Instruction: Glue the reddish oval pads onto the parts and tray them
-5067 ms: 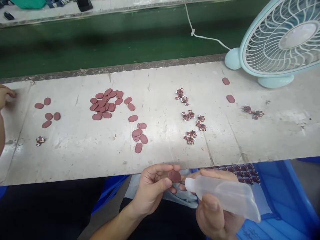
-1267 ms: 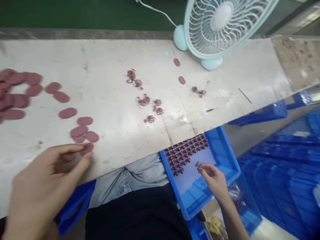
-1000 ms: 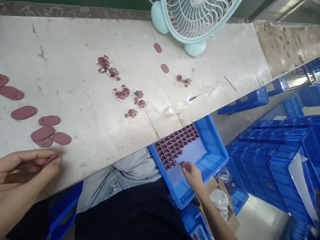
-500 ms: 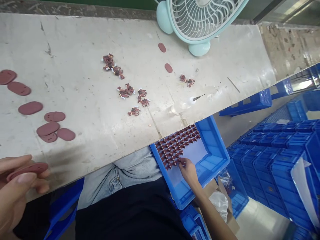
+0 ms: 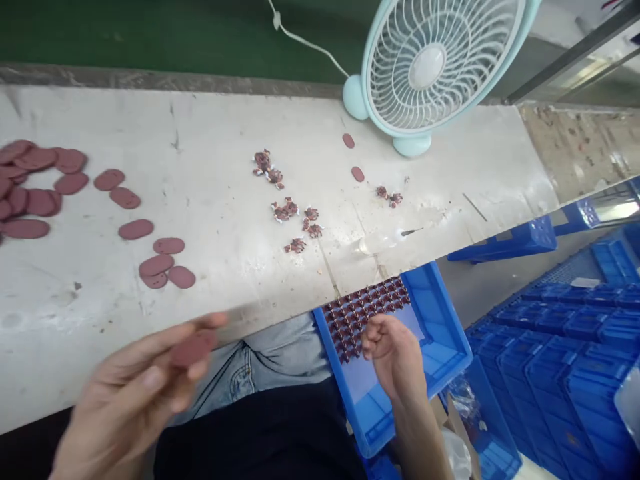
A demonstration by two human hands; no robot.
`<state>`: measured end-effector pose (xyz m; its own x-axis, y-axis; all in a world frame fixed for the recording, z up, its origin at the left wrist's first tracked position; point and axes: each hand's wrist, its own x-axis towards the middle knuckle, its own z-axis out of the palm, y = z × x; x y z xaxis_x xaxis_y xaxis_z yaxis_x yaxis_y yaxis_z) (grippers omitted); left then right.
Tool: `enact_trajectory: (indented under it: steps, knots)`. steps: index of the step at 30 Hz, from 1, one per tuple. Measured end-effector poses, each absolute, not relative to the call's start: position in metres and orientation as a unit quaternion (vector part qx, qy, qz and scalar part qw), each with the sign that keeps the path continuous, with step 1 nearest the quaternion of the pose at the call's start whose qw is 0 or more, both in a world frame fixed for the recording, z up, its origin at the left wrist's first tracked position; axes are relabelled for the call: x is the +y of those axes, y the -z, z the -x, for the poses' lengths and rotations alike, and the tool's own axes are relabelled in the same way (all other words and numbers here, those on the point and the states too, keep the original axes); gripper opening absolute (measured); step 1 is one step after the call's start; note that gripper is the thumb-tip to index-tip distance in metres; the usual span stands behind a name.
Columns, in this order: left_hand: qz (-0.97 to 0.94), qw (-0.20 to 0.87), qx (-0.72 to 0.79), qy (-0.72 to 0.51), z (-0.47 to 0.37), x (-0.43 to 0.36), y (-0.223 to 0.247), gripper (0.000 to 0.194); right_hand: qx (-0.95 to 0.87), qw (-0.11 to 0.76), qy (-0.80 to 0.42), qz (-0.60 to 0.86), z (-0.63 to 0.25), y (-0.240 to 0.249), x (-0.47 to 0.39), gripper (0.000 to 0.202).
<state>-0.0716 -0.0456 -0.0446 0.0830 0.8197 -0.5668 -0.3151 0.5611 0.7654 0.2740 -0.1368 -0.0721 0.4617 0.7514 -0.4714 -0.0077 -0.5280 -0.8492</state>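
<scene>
My left hand (image 5: 145,383) holds a reddish-brown oval disc (image 5: 194,348) between thumb and fingers, over the front edge of the table (image 5: 235,267). My right hand (image 5: 395,353) is above the blue crate (image 5: 350,413), its fingers curled; whether anything is inside them is hidden. Rows of small brown figures (image 5: 365,303) stand in the crate beside that hand. More oval discs (image 5: 136,229) lie on the left of the table, some overlapping in a heap. Small brown and white figures (image 5: 285,210) lie in loose clusters at mid-table.
A light-blue fan (image 5: 413,145) stands at the table's back edge. Nearer the front lies a clear bottle with a dark needle tip (image 5: 413,232). Stacked blue crates (image 5: 555,360) fill the lower right. Two discs (image 5: 357,174) lie near the fan.
My left hand has moved right with the disc, toward the middle. My right hand has lifted off the figure rows and turned, its fingers curled. The view has shifted left and up.
</scene>
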Motion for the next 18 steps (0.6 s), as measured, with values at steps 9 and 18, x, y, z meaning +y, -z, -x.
enact_trajectory:
  steps: [9, 18]
  knots:
    - [-0.160, 0.832, 0.357, -0.393, 0.018, -0.057, 0.035, 0.026, 0.092, 0.667, -0.737, 0.051, -0.262, 0.039, 0.007, 0.058]
    - [-0.124, 0.856, 0.289, -0.410, 0.005, -0.054, 0.045, 0.035, -0.153, 0.598, -0.639, 0.459, -0.199, -0.008, -0.044, 0.039]
